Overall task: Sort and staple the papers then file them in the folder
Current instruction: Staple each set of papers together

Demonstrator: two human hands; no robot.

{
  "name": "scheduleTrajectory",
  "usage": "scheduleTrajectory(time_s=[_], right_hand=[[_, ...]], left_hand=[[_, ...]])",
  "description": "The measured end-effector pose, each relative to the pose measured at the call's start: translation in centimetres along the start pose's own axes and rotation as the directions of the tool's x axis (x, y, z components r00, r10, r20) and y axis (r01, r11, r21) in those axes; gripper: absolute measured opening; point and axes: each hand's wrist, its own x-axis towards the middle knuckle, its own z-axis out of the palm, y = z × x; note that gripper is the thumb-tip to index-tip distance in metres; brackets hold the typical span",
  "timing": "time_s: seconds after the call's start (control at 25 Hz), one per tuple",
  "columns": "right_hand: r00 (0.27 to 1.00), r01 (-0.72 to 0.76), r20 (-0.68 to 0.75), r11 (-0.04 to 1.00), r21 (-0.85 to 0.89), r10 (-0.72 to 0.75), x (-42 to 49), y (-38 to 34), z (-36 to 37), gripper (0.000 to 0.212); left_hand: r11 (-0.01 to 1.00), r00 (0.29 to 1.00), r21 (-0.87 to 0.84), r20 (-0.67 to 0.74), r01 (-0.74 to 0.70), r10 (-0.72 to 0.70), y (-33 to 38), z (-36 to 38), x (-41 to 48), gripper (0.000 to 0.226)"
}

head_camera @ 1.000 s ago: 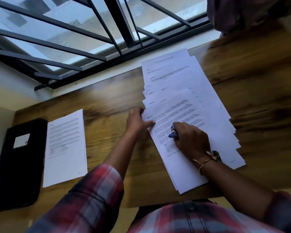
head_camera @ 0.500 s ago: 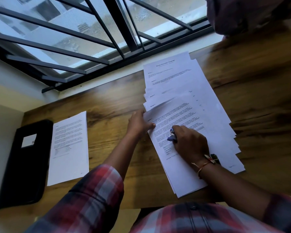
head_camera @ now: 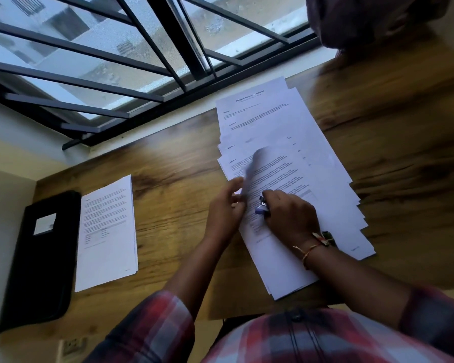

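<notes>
Fingers of the left hand (head_camera: 224, 208) pinch the lifted, blurred corner of the top sheet (head_camera: 275, 176).
Right hand (head_camera: 292, 218) curls round a small blue stapler (head_camera: 261, 207), resting on the fanned papers (head_camera: 312, 142); another paper set (head_camera: 106, 231) lies beside the black folder (head_camera: 40, 258) on the table (head_camera: 173, 166).

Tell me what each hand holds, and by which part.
Left hand pinches the top sheet at its lifted left edge. Right hand grips a small blue stapler round its rear; only the front end shows.
</notes>
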Motion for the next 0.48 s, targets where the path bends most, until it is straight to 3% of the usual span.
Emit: scheduleTrajectory(time_s=[0.08, 0.24, 0.36, 0.48], right_hand=[[1.000, 0.013, -0.010, 1.000, -0.001, -0.013, 0.0, 0.1, 0.0, 0.029], [1.000, 0.021, -0.003, 1.000, 0.011, -0.021, 0.0, 0.1, -0.1, 0.027], [1.000, 0.012, 0.006, 1.000, 0.010, -0.012, 0.0, 0.1, 0.0, 0.028], [1.000, 0.002, 0.009, 1.000, 0.005, -0.002, 0.0, -0.1, -0.1, 0.025]], left_hand=[[0.987, 0.988, -0.076, -0.040, 0.143, -0.146, -0.6, -0.3, 0.9, 0.028], [0.862, 0.912, -0.314, 0.033, 0.397, -0.408, -1.3, -0.8, 2.2, 0.023], [0.825, 0.891, -0.364, 0.034, 0.433, -0.453, -1.2, -0.5, 2.4, 0.014], [0.858, 0.903, -0.320, -0.019, 0.401, -0.429, -1.8, 0.1, 2.1, 0.017]])
